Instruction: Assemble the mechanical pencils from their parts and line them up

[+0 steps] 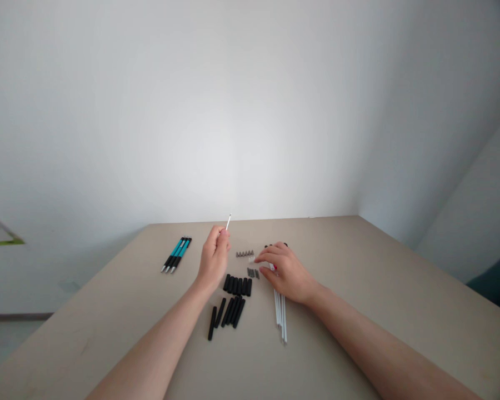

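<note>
My left hand (pixel 215 253) is closed around a thin white pen refill (pixel 229 221), whose tip points up above the thumb. My right hand (pixel 286 270) reaches over the small parts, thumb and forefinger apart. Close to its fingertips lie tiny clear pieces (pixel 251 259), partly covered. A row of metal pen tips (pixel 245 254) sits just behind them, and small grey springs (pixel 253 273) lie in front. Under the right hand and wrist several white refills (pixel 280 315) are partly hidden, with a bit of red showing beside the fingers.
Several short black tubes (pixel 238 285) lie in a row between my arms, with longer black tubes (pixel 233 312) nearer me. Three teal and black pens (pixel 176 254) rest at the left of the beige table (pixel 120 328). A white wall (pixel 233 111) rises behind it.
</note>
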Demonstrator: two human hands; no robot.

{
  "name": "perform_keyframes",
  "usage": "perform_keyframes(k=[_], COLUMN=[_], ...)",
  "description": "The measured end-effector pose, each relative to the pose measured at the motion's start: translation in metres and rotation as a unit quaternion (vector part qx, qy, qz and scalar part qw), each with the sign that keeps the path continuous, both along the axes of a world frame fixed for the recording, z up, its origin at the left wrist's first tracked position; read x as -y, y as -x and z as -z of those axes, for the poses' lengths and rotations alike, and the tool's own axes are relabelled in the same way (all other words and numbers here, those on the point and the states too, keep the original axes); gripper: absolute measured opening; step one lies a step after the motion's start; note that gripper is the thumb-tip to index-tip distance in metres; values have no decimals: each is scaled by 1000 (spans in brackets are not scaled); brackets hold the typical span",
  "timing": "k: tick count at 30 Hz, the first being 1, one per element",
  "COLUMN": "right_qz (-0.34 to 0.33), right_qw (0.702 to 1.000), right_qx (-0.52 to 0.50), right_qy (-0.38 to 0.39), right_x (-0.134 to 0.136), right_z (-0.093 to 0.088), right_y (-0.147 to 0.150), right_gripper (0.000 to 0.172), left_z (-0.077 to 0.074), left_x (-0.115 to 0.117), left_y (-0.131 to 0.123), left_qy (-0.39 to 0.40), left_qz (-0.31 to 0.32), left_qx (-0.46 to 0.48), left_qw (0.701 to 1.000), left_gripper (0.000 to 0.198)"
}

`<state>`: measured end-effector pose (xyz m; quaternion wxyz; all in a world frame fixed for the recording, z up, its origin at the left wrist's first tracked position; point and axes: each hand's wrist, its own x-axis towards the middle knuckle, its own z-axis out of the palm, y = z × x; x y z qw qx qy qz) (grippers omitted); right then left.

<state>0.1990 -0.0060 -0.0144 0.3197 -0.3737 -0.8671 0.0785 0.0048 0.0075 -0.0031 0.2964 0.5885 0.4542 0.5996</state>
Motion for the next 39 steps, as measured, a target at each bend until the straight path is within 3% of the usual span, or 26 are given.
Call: perform_keyframes(k=[27, 39], right_qz=[-167, -186], right_qw=[983, 976], right_qx=[73, 107], right_qy=[23, 36], right_x=[21, 24], right_z=[-14, -13], right_y=[13, 19], right_gripper=[18, 11], left_z=[8, 13], left_x=[1, -2], left_y=[-2, 1], left_qy=[-8, -19], left_qz=[46, 30], left_qx=[-34, -66], left_qw=[998, 997], left_gripper=[29, 31])
